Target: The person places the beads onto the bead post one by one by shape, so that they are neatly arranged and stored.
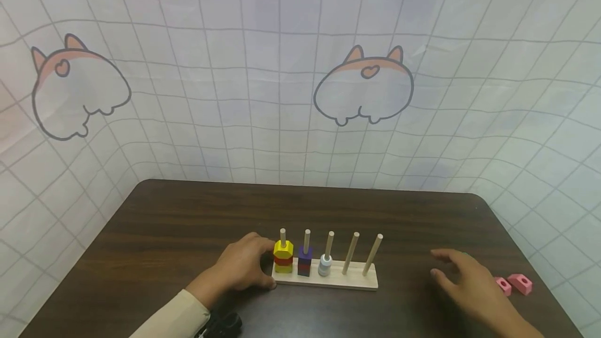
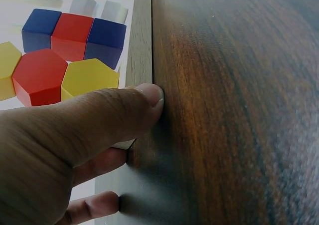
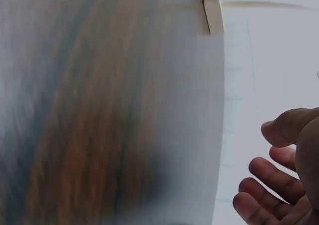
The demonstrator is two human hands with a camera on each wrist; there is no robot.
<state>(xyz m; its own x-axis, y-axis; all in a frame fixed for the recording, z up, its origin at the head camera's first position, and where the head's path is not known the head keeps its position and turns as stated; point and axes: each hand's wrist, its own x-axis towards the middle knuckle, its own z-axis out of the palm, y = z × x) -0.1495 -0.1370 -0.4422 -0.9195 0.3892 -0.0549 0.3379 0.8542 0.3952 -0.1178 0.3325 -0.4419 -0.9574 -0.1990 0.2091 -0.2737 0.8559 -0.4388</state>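
Note:
On the table stands a wooden peg board with a row of upright pegs. My left hand holds its left end; in the left wrist view the thumb presses the board's front edge. The leftmost peg bears yellow and red hexagonal blocks. Beside them is a stack of dark blue and red blocks, then small white pieces on the third peg. The two right pegs are bare. My right hand hovers right of the board, fingers loosely bent and holding nothing.
Two pink blocks with holes lie at the table's right side, partly behind my right hand. A black object is by my left sleeve at the bottom. A grid-patterned cloth hangs behind the dark table.

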